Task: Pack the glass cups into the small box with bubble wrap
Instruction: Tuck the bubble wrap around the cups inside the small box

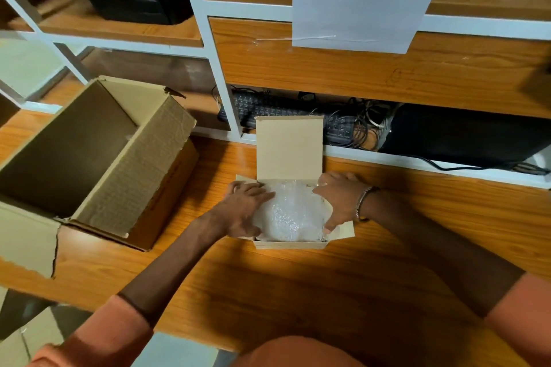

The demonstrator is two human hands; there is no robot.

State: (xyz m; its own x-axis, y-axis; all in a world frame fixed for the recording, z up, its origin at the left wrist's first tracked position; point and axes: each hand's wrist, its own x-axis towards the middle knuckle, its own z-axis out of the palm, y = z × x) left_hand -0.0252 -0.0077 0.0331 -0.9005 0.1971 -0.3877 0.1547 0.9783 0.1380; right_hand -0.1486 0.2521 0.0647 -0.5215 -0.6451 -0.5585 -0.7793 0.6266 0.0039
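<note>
A small cardboard box point(290, 244) stands open on the wooden table, its lid point(289, 146) upright at the back. A white bundle of bubble wrap point(290, 211) fills the box; no glass shows through it. My left hand point(246, 208) lies over the left edge of the bundle, fingers spread on the wrap. My right hand point(338, 202) curls round the right side of the bundle, thumb down by the box's right flap. A bracelet sits on the right wrist.
A large empty cardboard box point(98, 164) lies open at the left, flaps spread. Behind the small box a shelf unit holds a keyboard point(268, 110), tangled cables and a black computer case point(465, 134). A paper sheet point(363, 0) hangs above.
</note>
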